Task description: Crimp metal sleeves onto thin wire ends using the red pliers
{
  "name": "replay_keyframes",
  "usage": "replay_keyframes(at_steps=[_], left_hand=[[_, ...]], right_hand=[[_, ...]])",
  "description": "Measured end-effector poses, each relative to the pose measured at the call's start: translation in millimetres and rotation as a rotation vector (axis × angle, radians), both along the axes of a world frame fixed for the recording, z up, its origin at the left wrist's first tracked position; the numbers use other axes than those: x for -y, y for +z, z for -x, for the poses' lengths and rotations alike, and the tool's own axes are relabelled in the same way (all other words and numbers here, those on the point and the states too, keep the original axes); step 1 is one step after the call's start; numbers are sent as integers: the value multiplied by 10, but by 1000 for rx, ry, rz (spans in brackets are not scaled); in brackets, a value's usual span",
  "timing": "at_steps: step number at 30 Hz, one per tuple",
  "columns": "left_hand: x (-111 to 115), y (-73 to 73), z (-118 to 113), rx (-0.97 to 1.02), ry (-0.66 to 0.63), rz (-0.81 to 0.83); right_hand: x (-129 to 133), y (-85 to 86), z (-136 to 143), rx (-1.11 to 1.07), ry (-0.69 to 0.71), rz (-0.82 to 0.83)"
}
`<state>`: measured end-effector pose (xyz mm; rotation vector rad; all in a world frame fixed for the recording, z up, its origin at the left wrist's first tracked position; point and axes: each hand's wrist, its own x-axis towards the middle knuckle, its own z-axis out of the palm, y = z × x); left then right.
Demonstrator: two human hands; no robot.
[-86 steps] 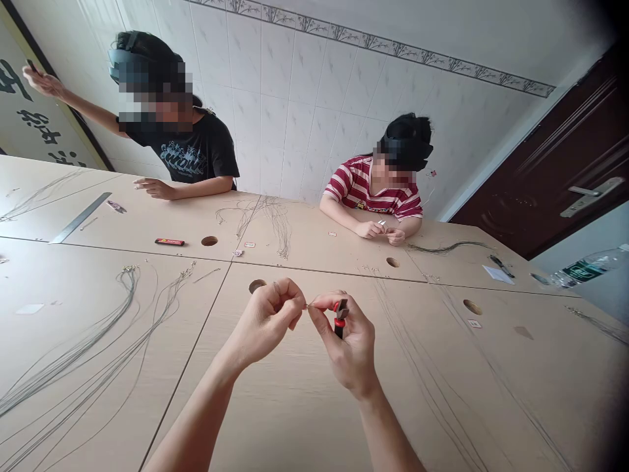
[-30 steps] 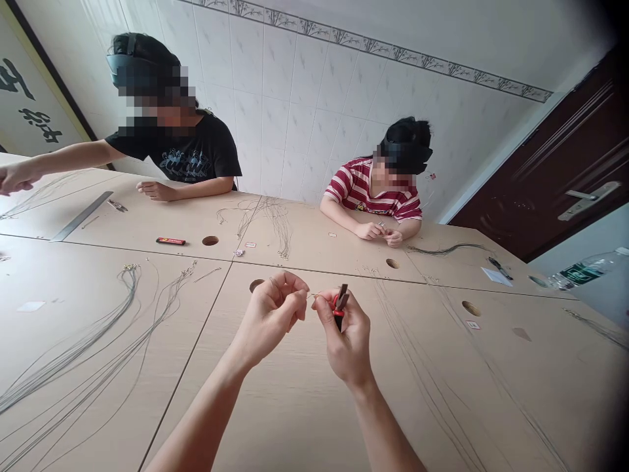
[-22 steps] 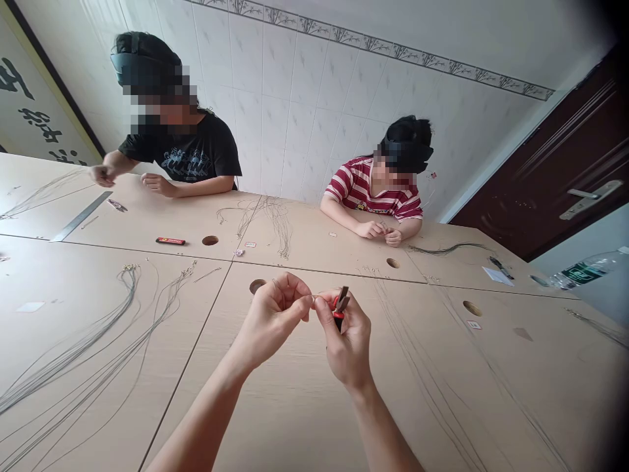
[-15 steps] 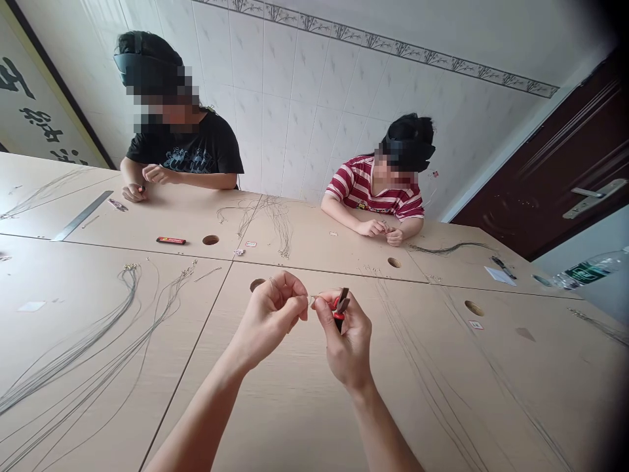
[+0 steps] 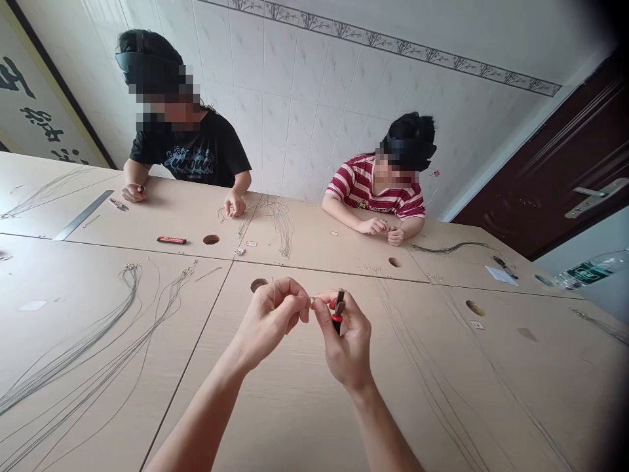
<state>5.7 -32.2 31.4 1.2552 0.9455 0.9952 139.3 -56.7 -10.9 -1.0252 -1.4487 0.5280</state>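
My left hand is closed in a pinch above the table, and a thin wire loops over its fingers. Against its fingertips, almost touching, are the thumb and index finger of my right hand, also pinched on the wire's end. A tiny fitting may sit between them, but it is too small to make out. My right hand also keeps a pair of pliers in its palm, with red and black handles and the short metal jaws pointing up.
Bundles of thin wires with small metal ends lie left, and more strands lie right. Across the table two co-workers sit handling small pieces. A red-black box, a steel ruler, cable holes and a bottle are around.
My fingertips have come closer together, and the pliers have turned slightly in my right hand. The left co-worker's hands have parted, one reaching towards wires on the table.
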Motion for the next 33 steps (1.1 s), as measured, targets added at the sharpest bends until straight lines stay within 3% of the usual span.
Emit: replay_keyframes(at_steps=[33], left_hand=[[-3,-16,2,-21,15,-5]], right_hand=[[-15,-36,-49,128,-33,-8]])
